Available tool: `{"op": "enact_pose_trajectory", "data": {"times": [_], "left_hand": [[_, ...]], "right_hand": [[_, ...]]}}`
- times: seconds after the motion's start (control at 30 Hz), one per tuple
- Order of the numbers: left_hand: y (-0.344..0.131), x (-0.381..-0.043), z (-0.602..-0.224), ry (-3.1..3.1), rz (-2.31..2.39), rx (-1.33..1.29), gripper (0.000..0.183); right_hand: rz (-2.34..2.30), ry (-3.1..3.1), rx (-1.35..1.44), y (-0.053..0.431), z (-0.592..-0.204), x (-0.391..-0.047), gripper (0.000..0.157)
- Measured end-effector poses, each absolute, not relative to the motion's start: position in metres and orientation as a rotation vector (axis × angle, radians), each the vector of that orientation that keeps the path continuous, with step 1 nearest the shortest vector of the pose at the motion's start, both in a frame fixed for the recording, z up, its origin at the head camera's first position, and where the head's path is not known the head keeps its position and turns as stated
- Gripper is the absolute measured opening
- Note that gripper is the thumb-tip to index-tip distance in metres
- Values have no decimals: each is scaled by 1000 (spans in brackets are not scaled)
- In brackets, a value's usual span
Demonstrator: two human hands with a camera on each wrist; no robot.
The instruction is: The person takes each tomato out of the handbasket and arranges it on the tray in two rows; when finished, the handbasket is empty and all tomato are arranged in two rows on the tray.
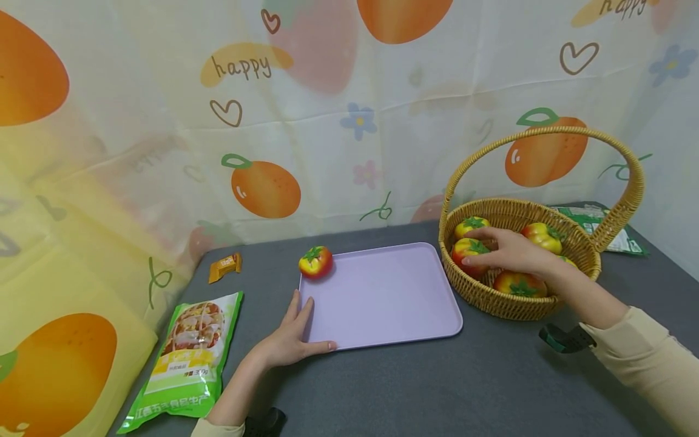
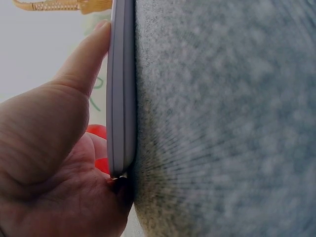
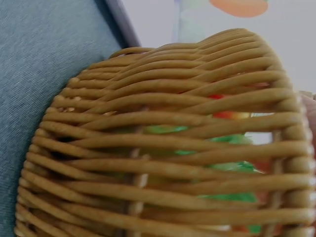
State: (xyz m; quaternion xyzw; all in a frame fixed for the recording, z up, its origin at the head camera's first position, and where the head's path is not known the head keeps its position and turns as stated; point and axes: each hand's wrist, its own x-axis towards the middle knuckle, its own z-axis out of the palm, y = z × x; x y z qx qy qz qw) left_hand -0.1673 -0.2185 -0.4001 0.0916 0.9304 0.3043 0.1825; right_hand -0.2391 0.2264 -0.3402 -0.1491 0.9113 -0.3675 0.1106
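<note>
Right fingers (image 1: 487, 233) grip tomato (image 1: 463, 251) (in wicker basket (image 1: 499, 309)).

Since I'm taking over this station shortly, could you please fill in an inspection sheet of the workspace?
Surface: dark grey tabletop.
Job's things: lilac tray, one tomato at its far left corner; wicker basket with more tomatoes.
Clutter: orange-wrapped snack and green-edged food packet at left; green-and-white packet behind the basket.
Hands: left hand at the tray's near left corner; right hand gripping another tomato in the basket.
Cables: nothing seen.
Surroundings: fruit-print cloth behind the tabletop.
</note>
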Motion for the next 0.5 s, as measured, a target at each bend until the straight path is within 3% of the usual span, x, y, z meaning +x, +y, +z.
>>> {"op": "enact_pose_trajectory", "data": {"times": [0.5], "left_hand": [[-219, -168, -401, 2616, 855, 234, 111]], "right_hand": [[-1181, 2707, -484, 220, -317, -231, 65]]}}
